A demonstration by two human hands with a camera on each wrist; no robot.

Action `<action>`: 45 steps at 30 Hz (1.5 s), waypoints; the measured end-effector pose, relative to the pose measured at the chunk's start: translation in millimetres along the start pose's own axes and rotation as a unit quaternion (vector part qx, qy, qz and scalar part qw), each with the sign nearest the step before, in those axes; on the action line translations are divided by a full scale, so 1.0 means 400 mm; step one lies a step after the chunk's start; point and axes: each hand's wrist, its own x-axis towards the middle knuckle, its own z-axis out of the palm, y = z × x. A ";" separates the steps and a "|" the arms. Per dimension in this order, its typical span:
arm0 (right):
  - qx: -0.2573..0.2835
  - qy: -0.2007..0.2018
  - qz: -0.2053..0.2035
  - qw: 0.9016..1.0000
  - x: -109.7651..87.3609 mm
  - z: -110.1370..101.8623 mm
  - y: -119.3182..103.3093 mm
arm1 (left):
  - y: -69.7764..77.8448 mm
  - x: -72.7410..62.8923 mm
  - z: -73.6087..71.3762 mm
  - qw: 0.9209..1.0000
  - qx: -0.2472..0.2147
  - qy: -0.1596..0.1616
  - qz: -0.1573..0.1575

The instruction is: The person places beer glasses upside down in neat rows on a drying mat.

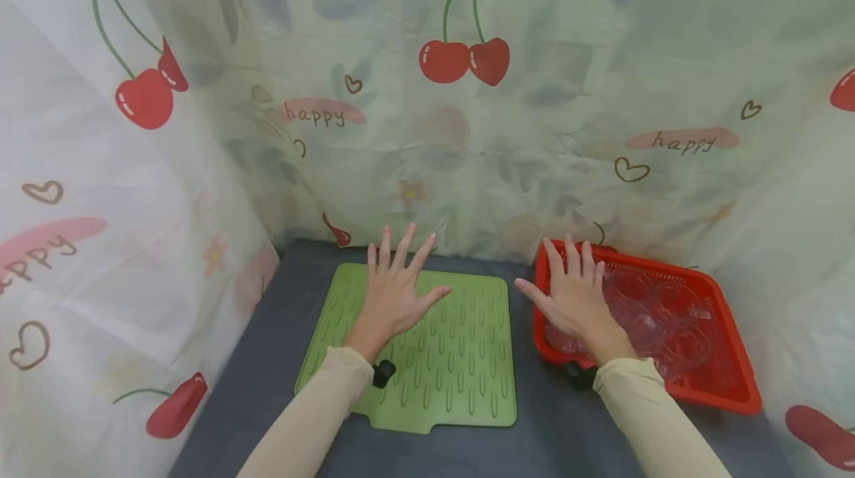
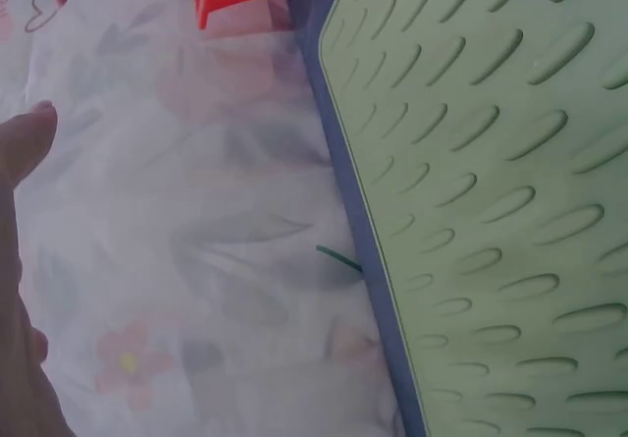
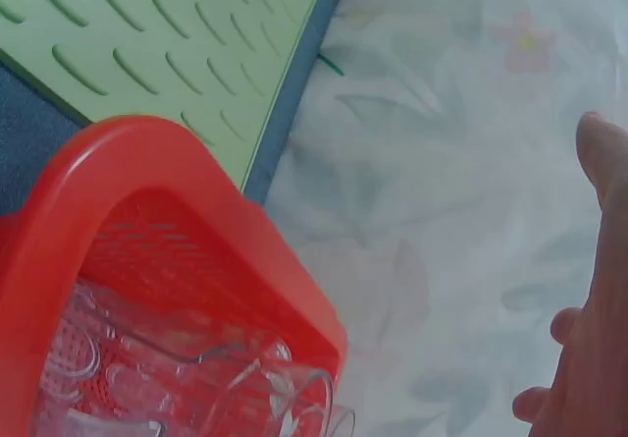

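Mat (image 1: pixel 461 359), green and ridged, lies flat on the counter, and my left grip (image 1: pixel 394 300) is held up over its far part, released, fingers spread, thumb toward the basket (image 1: pixel 735 344). My right grip (image 1: pixel 574 300) is released too, fingers fanned out, beyond the mat's right edge and above the near-left part of the red basket. Nothing is in either grip. To the right of the mat, the basket holds several clear cups (image 1: pixel 677 302), lying in a jumble. A black band (image 1: pixel 383 374) shows at my left wrist, over the mat. Around and under the mat spreads the dark counter (image 1: pixel 250 389); behind it hangs a sheet (image 1: pixel 381 40) printed with cherries.
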 end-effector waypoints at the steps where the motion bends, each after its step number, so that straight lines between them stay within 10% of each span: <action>1: 0.005 -0.002 0.001 1.000 -0.004 -0.004 0.004 | -0.002 -0.003 -0.001 1.000 -0.004 0.001 0.001; 19: 0.020 0.003 0.037 0.999 -0.070 -0.039 0.071 | -0.054 -0.056 0.031 0.998 -0.052 0.040 0.015; 45: 0.049 -0.019 0.068 0.996 -0.114 -0.003 0.103 | -0.167 -0.200 0.133 0.992 -0.100 0.057 -0.056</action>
